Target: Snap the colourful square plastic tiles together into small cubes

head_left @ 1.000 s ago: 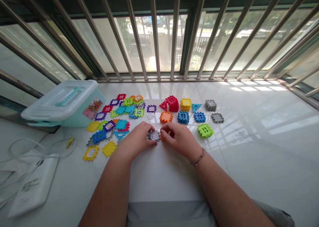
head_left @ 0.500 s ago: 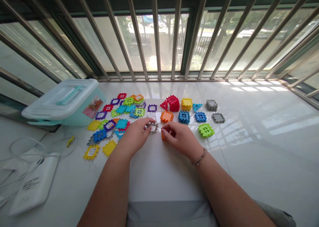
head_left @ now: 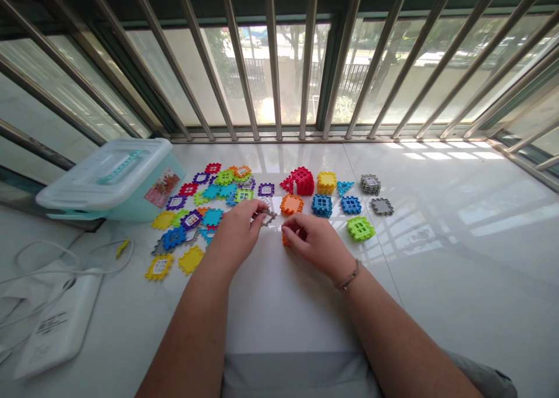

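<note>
Left hand [head_left: 236, 241]: fingers partly closed, thumb and fingertips pinching a grey waffle tile [head_left: 267, 217], which is tilting up nearly edge-on just past the fingertips. Right hand [head_left: 312, 247]: fingers curling down around an orange tile [head_left: 286, 239], which is resting on the white glossy sill [head_left: 437, 270] and is mostly hidden by the fingers, so its exact shape cannot be told. The two hands are hovering close together, not touching.

Just ahead of the hands, a row of pieces is sitting on the sill: a flat orange square [head_left: 292, 204], a stacked blue grid block [head_left: 322, 205], a red house-shaped assembly [head_left: 302, 181], and a yellow cube [head_left: 326, 183]. Further right, a green grid tile [head_left: 360, 228] and a grey stack [head_left: 371, 184] are lying apart. A loose spread of multicoloured tiles [head_left: 192, 206] is lying left of the left hand, beside a teal storage box [head_left: 131, 203] with a pale lid. A white power bank [head_left: 59, 328] and a white cable [head_left: 43, 258] are lying at far left, below steel window bars [head_left: 273, 54].
</note>
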{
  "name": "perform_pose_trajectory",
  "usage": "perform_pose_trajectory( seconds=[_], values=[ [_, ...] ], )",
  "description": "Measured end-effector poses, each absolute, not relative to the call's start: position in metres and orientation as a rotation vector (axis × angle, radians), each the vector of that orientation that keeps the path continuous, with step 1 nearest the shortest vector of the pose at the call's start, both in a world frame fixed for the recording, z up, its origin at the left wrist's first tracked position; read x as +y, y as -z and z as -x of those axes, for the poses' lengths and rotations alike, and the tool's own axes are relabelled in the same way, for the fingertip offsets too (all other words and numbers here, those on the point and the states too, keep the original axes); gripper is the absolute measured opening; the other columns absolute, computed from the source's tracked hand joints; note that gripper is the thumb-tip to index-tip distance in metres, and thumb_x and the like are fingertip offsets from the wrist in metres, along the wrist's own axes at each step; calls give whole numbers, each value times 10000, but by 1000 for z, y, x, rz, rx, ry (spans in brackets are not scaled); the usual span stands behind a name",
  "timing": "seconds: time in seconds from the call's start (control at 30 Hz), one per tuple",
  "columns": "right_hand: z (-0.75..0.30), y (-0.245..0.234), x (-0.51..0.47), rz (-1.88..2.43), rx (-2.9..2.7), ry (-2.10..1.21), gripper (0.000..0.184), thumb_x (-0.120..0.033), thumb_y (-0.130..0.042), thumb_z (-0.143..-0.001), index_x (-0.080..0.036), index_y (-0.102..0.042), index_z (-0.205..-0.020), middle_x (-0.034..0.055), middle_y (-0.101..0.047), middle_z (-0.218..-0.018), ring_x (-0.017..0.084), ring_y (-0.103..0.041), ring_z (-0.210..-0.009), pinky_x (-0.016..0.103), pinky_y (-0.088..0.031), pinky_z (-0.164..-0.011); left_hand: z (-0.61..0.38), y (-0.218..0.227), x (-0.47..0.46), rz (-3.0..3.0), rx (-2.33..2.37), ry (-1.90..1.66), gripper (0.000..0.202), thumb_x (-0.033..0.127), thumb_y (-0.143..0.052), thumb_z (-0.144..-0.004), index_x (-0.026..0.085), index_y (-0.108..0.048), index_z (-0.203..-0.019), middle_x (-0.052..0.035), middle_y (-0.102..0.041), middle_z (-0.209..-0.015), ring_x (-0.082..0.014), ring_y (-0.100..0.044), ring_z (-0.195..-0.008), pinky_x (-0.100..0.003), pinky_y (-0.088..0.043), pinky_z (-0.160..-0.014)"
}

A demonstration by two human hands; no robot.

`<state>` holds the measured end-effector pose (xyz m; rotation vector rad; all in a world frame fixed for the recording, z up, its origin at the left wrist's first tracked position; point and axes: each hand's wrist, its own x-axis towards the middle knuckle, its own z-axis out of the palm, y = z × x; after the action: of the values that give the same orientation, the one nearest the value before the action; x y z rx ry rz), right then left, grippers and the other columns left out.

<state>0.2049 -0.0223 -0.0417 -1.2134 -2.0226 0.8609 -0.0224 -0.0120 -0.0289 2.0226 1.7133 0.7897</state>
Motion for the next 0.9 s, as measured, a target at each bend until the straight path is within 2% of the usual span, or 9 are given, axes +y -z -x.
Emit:
perform_pose_trajectory(
  seconds=[0.17, 0.3, 0.47, 0.57, 0.67, 0.9],
  values=[
    [-204, 41, -23, 1206, -2013, -864, 66, -230, -696, -1023, -229, -762, -1014, -8, -791, -867, 138, -649, -709, 279, -447, -700, 19, 24, -16, -1851, 1653, -764, 269, 381, -600, -1052, 275, -736, -1257, -40, -820, -1032, -232, -774, -903, -363, -607, -829],
    [-204, 40, -24, 1224, -1946, -840, 62, -250, -696, -1025, -237, -739, -1068, -4, -797, -866, 142, -663, -693, 278, -460, -691, 17, 23, -18, -1702, 1541, -842, 339, 452, -619, -1060, 263, -719, -1322, -50, -786, -1050, -203, -755, -821, -333, -631, -723],
    [-205, 38, -24, 1285, -1816, -820, 221, -388, -719, -1038, -244, -687, -1201, -12, -783, -863, 137, -626, -612, 279, -452, -642, 14, 21, -21, -1610, 1325, -942, 396, 480, -724, -1027, 240, -714, -1342, -54, -781, -1040, -211, -775, -893, -353, -664, -808],
    [-204, 37, -24, 1285, -1820, -838, 181, -418, -714, -1035, -240, -684, -1033, -13, -754, -809, 138, -602, -604, 279, -428, -622, 12, 17, -23, -1623, 1303, -975, 404, 476, -773, -999, 238, -725, -1321, -68, -806, -1088, -234, -803, -975, -377, -670, -883],
    [-204, 37, -25, 1267, -1839, -851, 241, -410, -710, -1026, -239, -638, -872, -21, -702, -725, 137, -577, -595, 279, -404, -611, 10, 14, -24, -1698, 1382, -975, 385, 455, -799, -975, 242, -746, -1292, -66, -823, -1109, -235, -810, -988, -379, -664, -922],
    [-204, 35, -26, 1240, -1822, -847, 263, -414, -715, -1027, -239, -644, -844, -27, -677, -692, 136, -553, -591, 281, -396, -604, 9, 11, -24, -1749, 1451, -955, 429, 505, -824, -943, 257, -763, -1289, -56, -828, -1116, -233, -792, -992, -375, -664, -933]
  ],
)
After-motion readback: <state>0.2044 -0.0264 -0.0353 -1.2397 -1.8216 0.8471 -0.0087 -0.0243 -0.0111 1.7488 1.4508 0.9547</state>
